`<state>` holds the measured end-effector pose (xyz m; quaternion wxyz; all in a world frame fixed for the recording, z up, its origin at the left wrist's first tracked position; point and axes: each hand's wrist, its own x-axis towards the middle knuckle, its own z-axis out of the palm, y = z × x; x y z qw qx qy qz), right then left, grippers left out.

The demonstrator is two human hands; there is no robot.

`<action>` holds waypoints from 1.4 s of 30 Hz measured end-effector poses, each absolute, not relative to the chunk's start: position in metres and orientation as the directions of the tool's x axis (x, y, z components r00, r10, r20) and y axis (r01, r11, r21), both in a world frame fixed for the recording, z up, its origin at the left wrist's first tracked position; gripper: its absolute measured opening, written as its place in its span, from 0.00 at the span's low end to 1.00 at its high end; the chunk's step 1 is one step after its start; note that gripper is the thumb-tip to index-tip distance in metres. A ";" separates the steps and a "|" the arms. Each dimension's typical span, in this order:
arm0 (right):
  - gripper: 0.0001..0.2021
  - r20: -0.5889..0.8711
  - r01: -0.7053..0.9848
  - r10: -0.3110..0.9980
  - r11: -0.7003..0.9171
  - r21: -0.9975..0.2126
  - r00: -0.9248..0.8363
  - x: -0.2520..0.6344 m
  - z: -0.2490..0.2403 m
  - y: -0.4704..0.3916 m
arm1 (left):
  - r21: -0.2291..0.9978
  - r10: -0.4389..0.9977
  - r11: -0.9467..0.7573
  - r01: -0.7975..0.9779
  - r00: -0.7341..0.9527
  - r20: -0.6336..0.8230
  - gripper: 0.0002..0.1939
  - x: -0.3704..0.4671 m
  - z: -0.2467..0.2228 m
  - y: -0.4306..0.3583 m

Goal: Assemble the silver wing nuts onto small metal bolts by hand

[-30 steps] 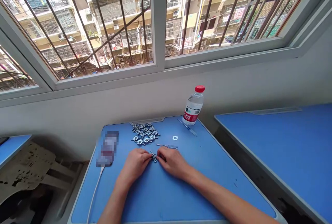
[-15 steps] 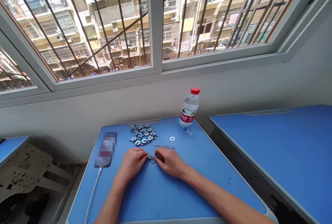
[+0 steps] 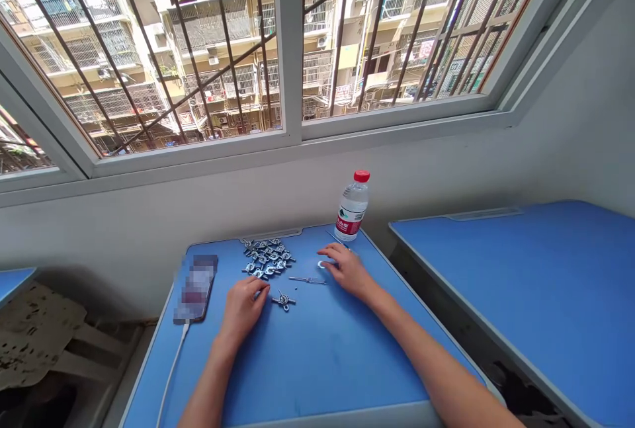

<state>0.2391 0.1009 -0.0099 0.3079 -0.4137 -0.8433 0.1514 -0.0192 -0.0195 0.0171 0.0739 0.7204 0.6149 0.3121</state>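
Observation:
A small metal fitting (image 3: 284, 301) with a ring, a thin pin and side posts lies on the blue desk, apart from both hands. My left hand (image 3: 243, 303) rests just left of it, thumb and forefinger pressed together; whether anything is between them is hidden. My right hand (image 3: 347, 272) is open over the flat pale metal plate (image 3: 321, 264), its thumb and fingers apart at the plate, which they partly cover. Between the hands lies a slim clear-handled screwdriver (image 3: 308, 280). A tiny dark piece (image 3: 296, 288) sits below it.
Several similar metal fittings (image 3: 268, 257) are heaped at the back of the desk (image 3: 317, 362). A water bottle (image 3: 352, 206) stands at the back right edge, beside a pen-like tool partly hidden by my hand. A phone (image 3: 197, 289) with a white cable (image 3: 171, 375) lies left.
Both hands have left the fitting, which now lies on the desk. My right hand has moved away and right to the flat plate; my left has drawn slightly left. The view has shifted a little.

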 end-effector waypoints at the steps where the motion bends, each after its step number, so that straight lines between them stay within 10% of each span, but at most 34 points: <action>1: 0.12 0.373 0.611 0.795 0.607 -0.509 -0.479 0.243 -0.012 0.106 | 0.501 0.933 -0.230 0.834 0.042 0.359 0.11 -0.019 0.017 -0.019; 25: 0.11 0.349 0.724 0.856 0.511 -0.463 -0.381 0.232 -0.017 0.102 | 0.583 0.918 -0.241 0.776 -0.012 0.395 0.09 -0.011 0.014 -0.021; 28: 0.14 0.369 0.624 0.873 0.487 -0.612 -0.319 0.224 -0.010 0.094 | 0.614 0.898 -0.282 0.737 -0.022 0.439 0.09 -0.009 0.015 -0.023; 31: 0.16 0.305 0.144 0.906 0.357 -0.923 -0.292 0.202 -0.002 0.068 | 0.716 0.896 -0.320 0.620 -0.047 0.441 0.09 -0.004 0.019 -0.025; 42: 0.12 0.384 0.055 0.698 0.517 -0.854 -0.604 0.175 -0.013 0.009 | 0.816 0.947 -0.293 0.498 0.034 0.320 0.09 0.016 0.024 -0.035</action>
